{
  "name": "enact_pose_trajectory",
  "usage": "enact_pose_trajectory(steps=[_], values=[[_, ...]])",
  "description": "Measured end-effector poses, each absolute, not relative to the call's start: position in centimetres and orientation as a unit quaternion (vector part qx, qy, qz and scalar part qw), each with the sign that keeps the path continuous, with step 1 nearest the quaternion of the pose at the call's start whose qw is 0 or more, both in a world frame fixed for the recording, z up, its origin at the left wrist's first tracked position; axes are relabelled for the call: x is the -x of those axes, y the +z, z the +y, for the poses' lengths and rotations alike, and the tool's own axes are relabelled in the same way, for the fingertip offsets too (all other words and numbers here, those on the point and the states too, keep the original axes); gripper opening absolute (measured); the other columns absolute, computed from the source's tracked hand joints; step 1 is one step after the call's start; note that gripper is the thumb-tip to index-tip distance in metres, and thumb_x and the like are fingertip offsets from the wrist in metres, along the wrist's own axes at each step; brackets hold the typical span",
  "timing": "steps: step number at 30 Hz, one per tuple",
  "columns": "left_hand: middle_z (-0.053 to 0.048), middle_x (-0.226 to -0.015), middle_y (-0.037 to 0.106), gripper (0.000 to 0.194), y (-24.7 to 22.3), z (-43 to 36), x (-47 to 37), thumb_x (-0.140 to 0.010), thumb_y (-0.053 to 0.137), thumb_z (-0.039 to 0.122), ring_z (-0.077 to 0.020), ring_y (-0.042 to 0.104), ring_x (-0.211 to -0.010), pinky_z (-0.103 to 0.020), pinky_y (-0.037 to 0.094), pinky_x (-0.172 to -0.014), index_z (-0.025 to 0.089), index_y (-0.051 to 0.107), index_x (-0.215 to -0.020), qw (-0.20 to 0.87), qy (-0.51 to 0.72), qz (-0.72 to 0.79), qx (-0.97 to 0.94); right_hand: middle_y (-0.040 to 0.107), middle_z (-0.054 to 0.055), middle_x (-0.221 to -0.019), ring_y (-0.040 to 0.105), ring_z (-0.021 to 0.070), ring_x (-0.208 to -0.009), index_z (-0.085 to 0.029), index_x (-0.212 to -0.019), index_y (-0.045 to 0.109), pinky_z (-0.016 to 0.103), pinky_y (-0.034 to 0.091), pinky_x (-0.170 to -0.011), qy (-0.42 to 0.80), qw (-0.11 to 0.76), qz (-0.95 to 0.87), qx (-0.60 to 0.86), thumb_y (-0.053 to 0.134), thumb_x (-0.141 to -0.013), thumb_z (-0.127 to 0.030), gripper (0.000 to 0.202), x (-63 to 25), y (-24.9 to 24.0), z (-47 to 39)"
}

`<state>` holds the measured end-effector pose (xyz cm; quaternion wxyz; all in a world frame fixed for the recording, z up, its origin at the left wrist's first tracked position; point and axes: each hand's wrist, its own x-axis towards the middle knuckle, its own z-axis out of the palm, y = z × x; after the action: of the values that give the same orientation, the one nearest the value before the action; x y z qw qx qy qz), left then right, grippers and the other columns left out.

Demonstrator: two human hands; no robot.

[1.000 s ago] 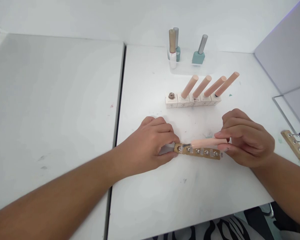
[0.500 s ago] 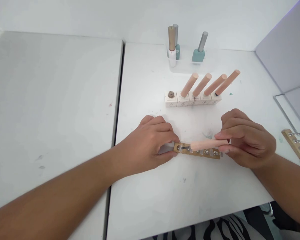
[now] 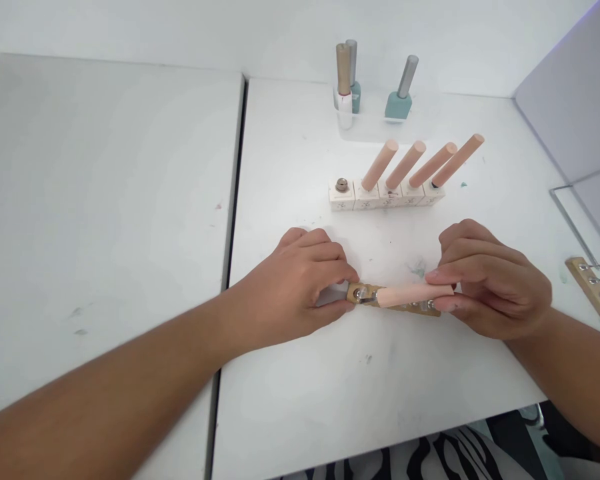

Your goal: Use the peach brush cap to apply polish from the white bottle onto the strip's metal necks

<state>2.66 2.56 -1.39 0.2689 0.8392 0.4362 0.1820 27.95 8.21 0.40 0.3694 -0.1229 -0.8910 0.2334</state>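
My left hand (image 3: 305, 283) pinches the left end of a narrow wooden nail-tip holder (image 3: 353, 293) between thumb and forefinger. The holder lies on the white table and carries a row of round metal fittings and clear nail tips. My right hand (image 3: 493, 277) grips the far end of a pink nail polish brush (image 3: 414, 295) between thumb and fingers. The brush lies nearly level above the holder and hides its middle. Its bristle end is over a nail tip at the left; whether it touches I cannot tell. Behind stands the uncapped, pale square nail polish bottle (image 3: 342, 195).
Several capped polish bottles with pink handles (image 3: 404, 165) stand joined in that row. Farther back, a clear tray (image 3: 380, 130) holds teal bottles (image 3: 399, 105) and a white, gold-capped one (image 3: 345, 93). A second wooden holder (image 3: 593, 290) lies at right. A seam (image 3: 235, 200) splits the tabletops.
The brush has shifted slightly left and down along the holder with my right hand. My left hand keeps its hold. The view has tilted a little.
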Motion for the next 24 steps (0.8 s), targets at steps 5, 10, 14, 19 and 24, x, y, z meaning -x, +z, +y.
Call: enact_pose_trajectory(steps=[5, 10, 14, 19, 24], values=[[0.001, -0.083, 0.063, 0.011, -1.36, 2.55, -2.66, -0.084, 0.062, 0.027, -0.0173, 0.053, -0.085, -0.036, 0.032, -0.084, 0.025, 0.066, -0.094, 0.270, 0.179, 0.436, -0.840, 0.056, -0.002, -0.060, 0.049, 0.0123, -0.057, -0.023, -0.095, 0.061, 0.032, 0.042, -0.057, 0.221, 0.367, -0.894, 0.131, 0.063, -0.082, -0.019, 0.014, -27.95, 0.55, 8.33], [0.001, -0.083, 0.064, 0.011, -1.35, 2.50, -2.69, -0.084, 0.061, 0.026, -0.0175, 0.053, -0.085, -0.037, 0.032, -0.084, 0.024, 0.067, -0.094, 0.272, 0.187, 0.434, -0.838, 0.056, -0.001, -0.062, 0.048, 0.0128, -0.058, -0.023, -0.095, 0.061, 0.033, 0.041, -0.056, 0.218, 0.385, -0.885, 0.147, 0.062, -0.084, -0.021, 0.012, -28.02, 0.46, 8.20], [0.001, -0.083, 0.064, 0.011, -1.35, 2.51, -2.68, -0.084, 0.062, 0.026, -0.0173, 0.053, -0.085, -0.036, 0.032, -0.084, 0.024, 0.067, -0.093, 0.275, 0.187, 0.433, -0.838, 0.056, -0.001, -0.063, 0.048, 0.0132, -0.058, -0.023, -0.096, 0.061, 0.034, 0.040, -0.057, 0.224, 0.390, -0.882, 0.144, 0.061, -0.084, -0.019, 0.013, -28.05, 0.32, 8.10], [0.001, -0.083, 0.064, 0.011, -1.31, 2.61, -2.73, -0.084, 0.062, 0.027, -0.0174, 0.053, -0.085, -0.036, 0.032, -0.084, 0.024, 0.067, -0.093, 0.271, 0.184, 0.437, -0.838, 0.057, -0.002, -0.062, 0.048, 0.0107, -0.057, -0.018, -0.095, 0.059, 0.032, 0.041, -0.059, 0.207, 0.379, -0.895, 0.112, 0.063, -0.083, -0.016, 0.012, -27.92, 0.40, 8.27], [0.000, -0.081, 0.064, 0.012, -1.28, 2.61, -2.76, -0.084, 0.060, 0.027, -0.0175, 0.053, -0.083, -0.037, 0.033, -0.084, 0.023, 0.067, -0.093, 0.273, 0.183, 0.436, -0.838, 0.057, -0.002, -0.062, 0.048, 0.0110, -0.056, -0.018, -0.092, 0.058, 0.032, 0.044, -0.058, 0.198, 0.359, -0.909, 0.079, 0.059, -0.086, -0.018, 0.006, -27.78, 0.70, 8.32]])
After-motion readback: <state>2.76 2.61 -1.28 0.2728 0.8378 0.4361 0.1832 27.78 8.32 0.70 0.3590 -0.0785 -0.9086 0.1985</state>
